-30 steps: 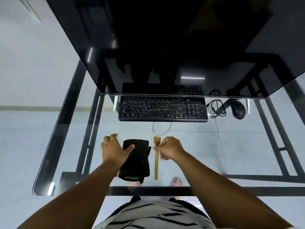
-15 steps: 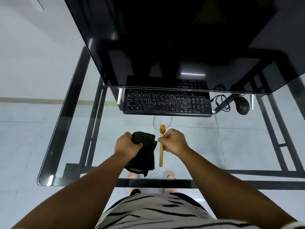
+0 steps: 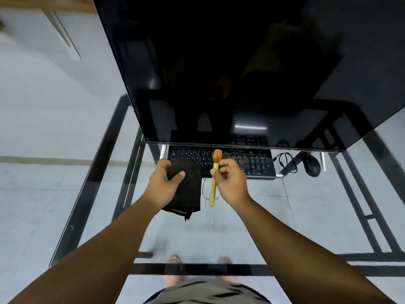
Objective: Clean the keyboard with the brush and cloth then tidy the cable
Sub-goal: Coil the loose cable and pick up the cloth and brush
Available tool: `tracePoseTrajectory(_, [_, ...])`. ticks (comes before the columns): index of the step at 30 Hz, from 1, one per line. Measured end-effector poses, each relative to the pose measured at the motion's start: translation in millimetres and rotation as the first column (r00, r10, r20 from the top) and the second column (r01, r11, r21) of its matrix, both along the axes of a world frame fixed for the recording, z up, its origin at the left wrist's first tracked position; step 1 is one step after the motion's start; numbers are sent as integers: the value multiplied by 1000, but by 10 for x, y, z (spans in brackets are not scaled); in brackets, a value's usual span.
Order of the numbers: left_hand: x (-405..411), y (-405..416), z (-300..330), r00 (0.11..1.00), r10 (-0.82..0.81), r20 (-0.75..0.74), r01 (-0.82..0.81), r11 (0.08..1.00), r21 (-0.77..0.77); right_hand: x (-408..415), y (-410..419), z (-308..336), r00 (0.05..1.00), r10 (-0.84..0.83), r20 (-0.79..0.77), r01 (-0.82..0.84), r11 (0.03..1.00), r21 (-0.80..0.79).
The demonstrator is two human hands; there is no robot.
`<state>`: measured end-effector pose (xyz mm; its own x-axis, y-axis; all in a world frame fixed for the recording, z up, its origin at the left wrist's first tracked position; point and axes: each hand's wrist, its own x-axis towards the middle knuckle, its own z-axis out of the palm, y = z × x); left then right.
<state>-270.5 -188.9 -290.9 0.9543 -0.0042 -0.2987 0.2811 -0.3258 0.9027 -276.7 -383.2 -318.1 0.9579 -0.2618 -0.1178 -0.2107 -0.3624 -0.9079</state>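
Note:
A black keyboard lies on the glass desk under the monitor's lower edge. My left hand grips a folded black cloth, lifted over the keyboard's left end and hiding it. My right hand pinches a wooden brush held upright, bristles up over the keyboard's middle keys. A thin keyboard cable loops on the glass just in front of the keyboard, between my hands.
A large dark monitor fills the upper view and overhangs the keyboard. A black mouse and its coiled cable sit right of the keyboard. The glass desk has a black frame; its near edge runs along the bottom.
Both hands lifted the cloth and brush off the glass and carried them forward to the keyboard. The view tilted closer to the monitor.

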Motion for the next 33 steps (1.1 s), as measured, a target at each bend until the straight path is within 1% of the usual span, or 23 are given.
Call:
tracePoseTrajectory(5, [271,206,716,982,30,187,-16,997,-76,317,190,706,981,-32,193,10,993,114])
tracePoseTrajectory(7, [359,311,1053,965,67,253,-24,986,-167,410,292,1041,956,-43,290,-6,986,166])
tracePoseTrajectory(8, [434,355,1219,953,76,294,-19,981,-194,524,340,1166,941,-36,337,-21,986,163])
tracePoseTrajectory(9, [463,359,1356,946,85,313,-22,979,-201,565,387,1323,934,-24,357,-39,985,170])
tracePoseTrajectory(10, [399,371,1414,949,110,296,-47,976,-211,510,406,1389,926,-36,377,-39,981,189])
tracePoseTrajectory(11, [615,528,1850,902,132,411,-37,972,-231,765,563,1876,862,-52,505,-50,981,185])
tracePoseTrajectory(12, [622,580,1947,900,135,415,-33,969,-244,794,603,1979,842,-60,537,-57,979,197])
tracePoseTrajectory(13, [642,615,2008,904,123,410,-15,967,-256,828,616,2068,845,-45,533,-70,978,195])
tracePoseTrajectory(14, [703,646,2139,894,142,426,-25,963,-269,895,668,2233,829,-57,557,-76,974,212])
tracePoseTrajectory(16, [859,760,2372,856,197,477,-44,949,-314,1049,751,2530,786,-64,614,-101,968,231])
tracePoseTrajectory(18, [1049,893,2648,818,230,528,-55,944,-326,1269,824,2832,777,-43,628,-147,958,248])
tracePoseTrajectory(20, [1247,1014,2929,786,267,557,-72,935,-347,1483,915,3161,764,-35,645,-157,958,238])
tracePoseTrajectory(22, [1482,1171,3148,780,289,555,-80,926,-369,1748,1001,3397,743,-6,669,-161,969,188])
tracePoseTrajectory(24, [1702,1291,3317,794,311,522,-108,918,-383,1967,1096,3586,749,23,663,-145,981,130])
tracePoseTrajectory(27, [2064,1475,3468,824,333,459,-148,907,-394,2306,1282,3782,791,57,609,-143,985,94])
tracePoseTrajectory(33, [2637,1702,3430,930,260,260,-161,923,-349,2900,1660,3718,884,139,447,-83,986,-143])
